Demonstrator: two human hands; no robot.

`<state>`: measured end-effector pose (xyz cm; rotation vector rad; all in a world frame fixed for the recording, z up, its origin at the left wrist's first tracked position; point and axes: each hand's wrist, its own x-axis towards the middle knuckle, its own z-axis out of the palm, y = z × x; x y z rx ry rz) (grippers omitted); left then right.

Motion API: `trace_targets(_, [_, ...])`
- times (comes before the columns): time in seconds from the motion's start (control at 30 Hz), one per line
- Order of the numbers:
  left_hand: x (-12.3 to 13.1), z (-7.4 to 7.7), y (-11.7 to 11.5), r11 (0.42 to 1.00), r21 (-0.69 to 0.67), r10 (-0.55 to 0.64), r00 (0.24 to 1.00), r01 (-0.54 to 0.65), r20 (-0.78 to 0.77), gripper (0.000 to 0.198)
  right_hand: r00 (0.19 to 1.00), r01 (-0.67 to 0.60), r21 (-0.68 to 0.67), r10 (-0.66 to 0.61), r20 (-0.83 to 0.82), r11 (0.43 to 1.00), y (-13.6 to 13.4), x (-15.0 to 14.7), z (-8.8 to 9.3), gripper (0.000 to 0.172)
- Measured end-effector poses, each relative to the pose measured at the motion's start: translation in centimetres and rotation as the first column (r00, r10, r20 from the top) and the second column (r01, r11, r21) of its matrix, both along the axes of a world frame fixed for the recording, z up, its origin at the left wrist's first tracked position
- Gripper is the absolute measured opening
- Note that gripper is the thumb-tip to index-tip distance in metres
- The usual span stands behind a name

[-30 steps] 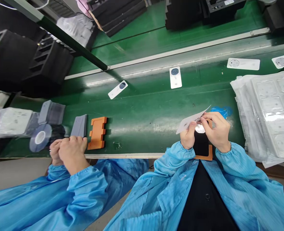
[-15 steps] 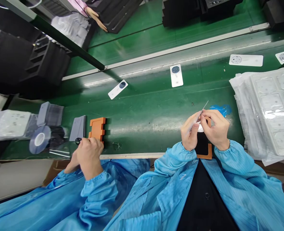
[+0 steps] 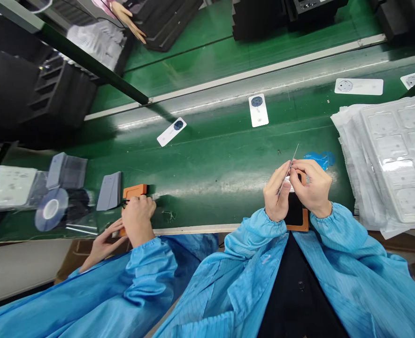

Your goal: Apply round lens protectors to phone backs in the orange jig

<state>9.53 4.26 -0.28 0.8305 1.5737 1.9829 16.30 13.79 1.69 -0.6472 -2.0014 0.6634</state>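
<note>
Standing nearly edge-on, the thin card (image 3: 288, 172) is clamped in the left hand (image 3: 276, 196); the right hand (image 3: 312, 187) curls at its three o'clock, grip unclear. Below, an orange fixture (image 3: 305, 219) sits at the six-o'clock edge of the desk (image 3: 207, 192); open room stretches toward nine, plastic trays (image 3: 392, 164) crowd three.

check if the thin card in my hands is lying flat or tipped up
Tipped up: the thin card shows almost edge-on, as a narrow slanting strip between the left hand and the right hand.
</note>
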Motion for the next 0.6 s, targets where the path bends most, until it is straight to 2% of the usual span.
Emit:
trace_targets(0.17, [0.2,-0.2,-0.3,0.999,-0.037,0.02,0.998,-0.018,0.052,0.054,1.0,0.007,0.032,-0.007,0.003,0.999,-0.4,-0.6,0.2,0.011])
trace_targets(0.27, [-0.2,-1.1,-0.2,0.993,-0.102,0.08,0.989,-0.068,0.126,0.045,0.997,0.041,0.05,-0.045,0.062,0.998,0.6,-0.8,-0.7,0.013])
trace_targets(0.37, [-1.9,-1.7,0.1,0.974,-0.138,0.219,0.915,-0.182,0.339,0.043,0.97,0.177,0.03,-0.179,0.167,0.984,4.2,0.5,-3.2,0.014])
trace_targets(0.47, [-4.1,-1.7,-0.1,0.973,-0.086,0.23,0.835,-0.216,0.501,0.058,0.922,0.275,0.004,-0.265,0.284,0.961,9.1,3.2,-6.5,0.021])
trace_targets(0.53, [-5.2,-1.5,-0.9,0.981,-0.08,0.191,0.853,-0.174,0.486,0.06,0.89,0.28,0.014,-0.265,0.371,0.96,11.1,5.1,-7.7,0.032])
trace_targets(0.6, [-5.8,-1.1,-2.1,0.989,-0.122,0.118,0.932,-0.081,0.344,0.047,0.837,0.297,0.031,-0.275,0.473,0.954,11.3,6.5,-7.4,0.037])
